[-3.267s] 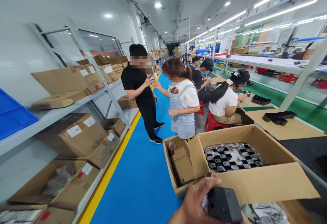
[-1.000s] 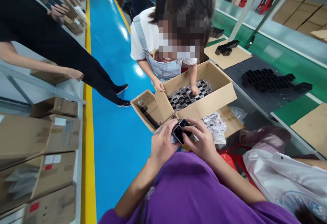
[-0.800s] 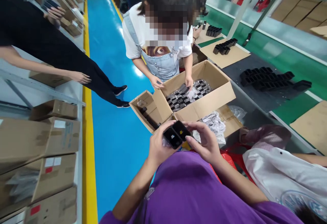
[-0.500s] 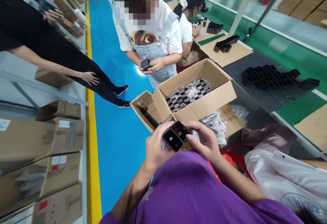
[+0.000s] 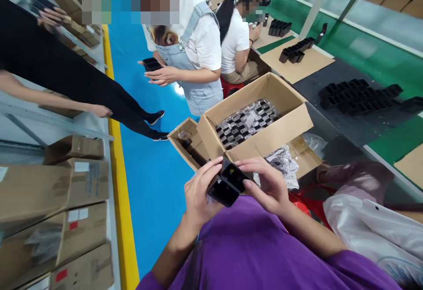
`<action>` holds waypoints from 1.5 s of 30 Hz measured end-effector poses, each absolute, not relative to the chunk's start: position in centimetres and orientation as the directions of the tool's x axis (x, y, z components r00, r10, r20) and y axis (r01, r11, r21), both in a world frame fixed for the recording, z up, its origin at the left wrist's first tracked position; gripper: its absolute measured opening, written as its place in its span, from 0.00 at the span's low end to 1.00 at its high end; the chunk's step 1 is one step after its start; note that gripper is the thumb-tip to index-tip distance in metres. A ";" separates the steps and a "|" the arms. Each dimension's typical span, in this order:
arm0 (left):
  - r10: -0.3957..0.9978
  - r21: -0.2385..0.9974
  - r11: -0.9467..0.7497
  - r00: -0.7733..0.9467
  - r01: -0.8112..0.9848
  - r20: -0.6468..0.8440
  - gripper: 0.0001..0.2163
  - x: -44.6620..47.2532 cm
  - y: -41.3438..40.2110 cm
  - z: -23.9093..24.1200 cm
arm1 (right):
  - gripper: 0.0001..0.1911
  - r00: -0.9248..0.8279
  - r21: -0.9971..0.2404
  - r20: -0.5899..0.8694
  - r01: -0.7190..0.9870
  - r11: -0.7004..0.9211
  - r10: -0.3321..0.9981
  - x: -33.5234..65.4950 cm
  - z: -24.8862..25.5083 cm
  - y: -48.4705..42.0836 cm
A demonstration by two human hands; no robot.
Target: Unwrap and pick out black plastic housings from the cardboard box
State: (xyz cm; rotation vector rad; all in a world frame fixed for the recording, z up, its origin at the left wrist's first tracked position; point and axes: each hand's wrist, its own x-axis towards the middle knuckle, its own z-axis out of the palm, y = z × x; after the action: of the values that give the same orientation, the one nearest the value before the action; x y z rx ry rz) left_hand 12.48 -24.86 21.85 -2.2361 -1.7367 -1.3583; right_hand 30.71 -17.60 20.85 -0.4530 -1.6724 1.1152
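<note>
Two small black rectangular cases, side by side, are held in front of my purple shirt. My left hand (image 5: pixel 200 191) wraps round the nearer black case (image 5: pixel 224 191), which shows a small pale mark inside and a bit of clear plastic under it. With fingers and thumb, my right hand (image 5: pixel 267 183) grips the farther black case (image 5: pixel 233 173), which has a yellowish mark. The two cases touch or nearly touch. Just beyond them stands an open cardboard box (image 5: pixel 274 136) holding many black pieces in clear wrapping (image 5: pixel 246 121).
A smaller open carton (image 5: pixel 181 138) adjoins the big box on the left. Crumpled plastic (image 5: pixel 282 160) lies to its right. Black cases (image 5: pixel 360 96) stand in rows on the workbench. A person in overalls (image 5: pixel 194 47) holds a black case. Cartons (image 5: pixel 36 193) fill the left shelving.
The cases in my hands have tilted and sunk slightly. The person in overalls has shifted left and turned, one hand now open under their case. The black-clad person's lower hand has moved left.
</note>
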 end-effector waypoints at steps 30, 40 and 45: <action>0.803 0.620 -0.547 0.142 0.563 0.579 0.30 -0.5 -16.1 24.6 | 0.13 -0.252 -0.861 0.506 -0.078 0.503 0.825 18.9 23.3 -12.8; 0.788 0.588 -0.585 0.219 0.559 0.575 0.27 2.4 -14.4 25.1 | 0.17 -0.205 -0.827 0.555 -0.029 0.562 0.806 22.0 23.8 -12.0; 0.773 0.568 -0.601 0.230 0.563 0.591 0.28 3.8 -13.9 25.5 | 0.21 -0.192 -0.808 0.582 -0.028 0.588 0.790 23.4 23.5 -11.7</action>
State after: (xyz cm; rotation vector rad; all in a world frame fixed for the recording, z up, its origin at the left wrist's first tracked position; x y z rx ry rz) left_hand 3.79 -13.90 25.46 -2.6378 -1.4656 -1.5187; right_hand 23.44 -11.67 23.48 -0.6539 -1.6048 0.8404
